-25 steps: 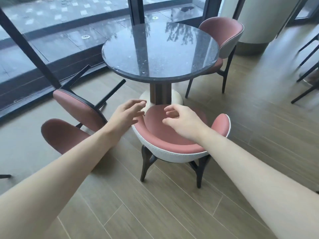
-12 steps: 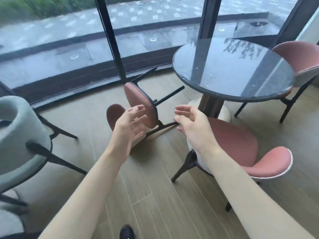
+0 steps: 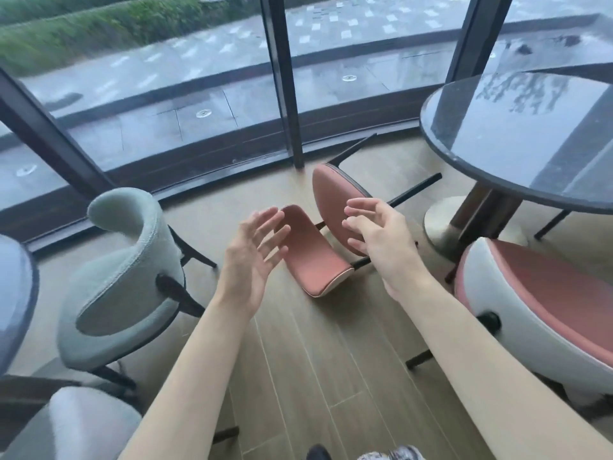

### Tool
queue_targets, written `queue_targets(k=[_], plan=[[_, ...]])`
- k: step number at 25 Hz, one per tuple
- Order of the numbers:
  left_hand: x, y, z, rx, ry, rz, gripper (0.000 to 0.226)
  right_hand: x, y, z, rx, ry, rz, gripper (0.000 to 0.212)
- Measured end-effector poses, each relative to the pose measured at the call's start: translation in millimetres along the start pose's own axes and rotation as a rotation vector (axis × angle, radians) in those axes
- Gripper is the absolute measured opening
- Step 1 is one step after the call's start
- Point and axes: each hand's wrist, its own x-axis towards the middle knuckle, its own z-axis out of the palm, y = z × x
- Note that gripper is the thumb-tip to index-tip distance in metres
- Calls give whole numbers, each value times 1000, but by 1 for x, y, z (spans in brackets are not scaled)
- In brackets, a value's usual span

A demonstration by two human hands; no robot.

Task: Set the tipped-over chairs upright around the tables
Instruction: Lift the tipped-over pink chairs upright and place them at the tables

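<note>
A pink chair lies tipped on its side on the wood floor near the window, its black legs pointing toward the round dark table. My left hand hovers in front of its backrest with fingers spread, holding nothing. My right hand hangs over the seat with fingers loosely bent, also holding nothing. I cannot tell whether either hand touches the chair. An upright pink chair with a white shell stands at the right beside the table.
A pale green chair stands at the left, and another grey one sits at the lower left. A second table edge shows at the far left. Floor-to-ceiling windows with dark frames run along the back.
The view has swung left and come closer, so the tipped chair now sits centred between my hands. Both hands have stretched out toward it, with the fingers more spread.
</note>
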Motion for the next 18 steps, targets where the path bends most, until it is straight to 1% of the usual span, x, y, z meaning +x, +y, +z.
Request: queue_targets(k=[5,9,13,18], plan=[[53,25,-55,-45,-23,-31,41,35,9,59,16,69,28,21],[112,31,-76,-23,-38,-58,40,89,20,77,32,127,55,21],[192,46,-73,13,-94,-87,40,162,30,96,85,205,87,19],[319,81,-45,69,-178,-141,39,278,16,125,161,287,115,18]])
